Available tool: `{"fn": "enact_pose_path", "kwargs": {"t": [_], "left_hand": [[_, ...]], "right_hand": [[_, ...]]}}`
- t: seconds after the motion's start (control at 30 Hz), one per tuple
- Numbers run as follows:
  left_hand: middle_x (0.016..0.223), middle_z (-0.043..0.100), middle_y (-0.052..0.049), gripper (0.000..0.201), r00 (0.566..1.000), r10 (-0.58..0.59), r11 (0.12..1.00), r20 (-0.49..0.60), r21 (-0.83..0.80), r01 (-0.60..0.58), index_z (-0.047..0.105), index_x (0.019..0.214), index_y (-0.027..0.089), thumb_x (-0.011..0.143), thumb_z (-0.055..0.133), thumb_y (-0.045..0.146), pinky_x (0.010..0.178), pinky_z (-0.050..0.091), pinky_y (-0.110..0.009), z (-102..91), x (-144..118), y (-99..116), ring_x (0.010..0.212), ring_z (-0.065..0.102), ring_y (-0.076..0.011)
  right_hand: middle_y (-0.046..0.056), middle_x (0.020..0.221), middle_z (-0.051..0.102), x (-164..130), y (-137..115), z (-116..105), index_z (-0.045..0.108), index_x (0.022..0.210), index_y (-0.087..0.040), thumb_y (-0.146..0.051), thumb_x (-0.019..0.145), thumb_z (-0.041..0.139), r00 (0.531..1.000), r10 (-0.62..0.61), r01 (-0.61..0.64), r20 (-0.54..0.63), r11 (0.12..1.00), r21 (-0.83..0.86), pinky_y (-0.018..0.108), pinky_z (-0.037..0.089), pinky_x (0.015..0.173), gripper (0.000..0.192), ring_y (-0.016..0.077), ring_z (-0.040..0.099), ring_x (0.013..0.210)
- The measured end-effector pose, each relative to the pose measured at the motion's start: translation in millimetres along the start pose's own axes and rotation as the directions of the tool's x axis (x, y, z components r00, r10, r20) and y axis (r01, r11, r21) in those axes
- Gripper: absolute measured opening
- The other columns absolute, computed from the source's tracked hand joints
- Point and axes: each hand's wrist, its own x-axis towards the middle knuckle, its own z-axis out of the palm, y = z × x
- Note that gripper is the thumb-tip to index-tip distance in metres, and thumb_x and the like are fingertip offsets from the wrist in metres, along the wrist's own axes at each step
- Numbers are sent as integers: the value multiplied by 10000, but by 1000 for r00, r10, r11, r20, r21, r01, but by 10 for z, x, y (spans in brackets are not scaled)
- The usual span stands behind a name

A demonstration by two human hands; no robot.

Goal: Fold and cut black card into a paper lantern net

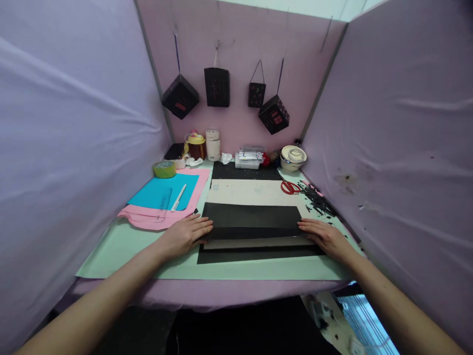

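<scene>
A folded sheet of black paper (253, 217) lies across the middle of the table, its near edge raised a little. My left hand (185, 233) holds its left end, fingers over the top and thumb by the near edge. At the right end, my right hand (325, 237) grips the same sheet with its fingers on top; its thumb is mostly hidden. Under the sheet is a pale board (254, 192) with faint marks. Another black sheet (244, 256) sticks out on the near side.
Red-handled scissors (290, 187) and black paper scraps (320, 201) lie to the right. On the left are blue paper (148, 193), a ruler (166, 201), a white pen (179, 197) and a tape roll (164, 170). Black paper lanterns (217, 88) hang at the back.
</scene>
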Motion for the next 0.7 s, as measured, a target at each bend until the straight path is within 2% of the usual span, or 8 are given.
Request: {"fn": "enact_pose_path", "kwargs": {"t": [0.17,0.3,0.37,0.43,0.47,0.53,0.6,0.7], "left_hand": [[1283,605,-28,316,984,-174,975,33,-135,177,664,1135,249,939,450,375,1092,336,-458,-20,59,76,1239,517,-216],[1233,640,-24,340,915,-403,847,28,-369,384,703,1058,251,895,471,438,1101,307,-464,-53,126,177,1238,512,-242],[1244,632,-36,372,855,-517,747,26,-474,466,710,1055,244,857,496,475,1073,336,-453,-73,165,224,1209,530,-267],[1207,653,-63,405,780,-625,631,32,-566,530,720,1036,224,807,535,503,991,406,-423,-92,214,260,1130,572,-292],[1131,686,-79,410,738,-674,569,44,-607,556,733,987,207,780,557,514,914,448,-399,-100,243,271,1056,603,-299],[854,724,-91,397,645,-760,449,76,-656,607,735,802,180,733,589,543,693,472,-338,-113,307,271,823,638,-282],[586,627,-53,412,556,-826,368,88,-662,652,645,586,182,699,608,577,516,372,-289,-122,379,239,593,568,-221],[474,503,-6,466,463,-884,311,60,-664,680,516,472,197,641,648,611,474,264,-267,-127,494,141,504,465,-166]], "right_hand": [[33,1121,694,78,-21,-19,720,1001,-271,-376,880,506,985,172,-170,2,974,152,441,426,1034,267,250,574,1159],[62,1108,689,106,-47,-6,719,984,-237,-488,825,547,919,393,-378,-8,889,259,379,460,931,343,256,619,1047],[58,824,700,119,-52,3,695,737,-198,-573,810,504,873,487,-465,-27,848,257,320,481,723,427,220,635,782],[11,529,532,145,-53,8,505,494,-204,-656,784,454,821,567,-540,-60,807,239,280,379,530,540,154,495,535],[-13,463,426,165,-55,6,402,454,-215,-685,766,443,796,601,-571,-74,786,236,273,312,482,566,129,405,478],[-40,441,303,214,-66,-7,300,461,-226,-706,738,459,758,647,-609,-86,748,262,270,225,456,577,104,290,454],[-52,446,263,271,-85,-30,293,481,-225,-694,733,491,722,684,-628,-102,710,319,267,190,453,568,96,251,455],[-59,443,284,351,-99,-52,353,484,-214,-658,709,580,680,714,-598,-167,671,438,260,194,454,546,92,266,458]]}}
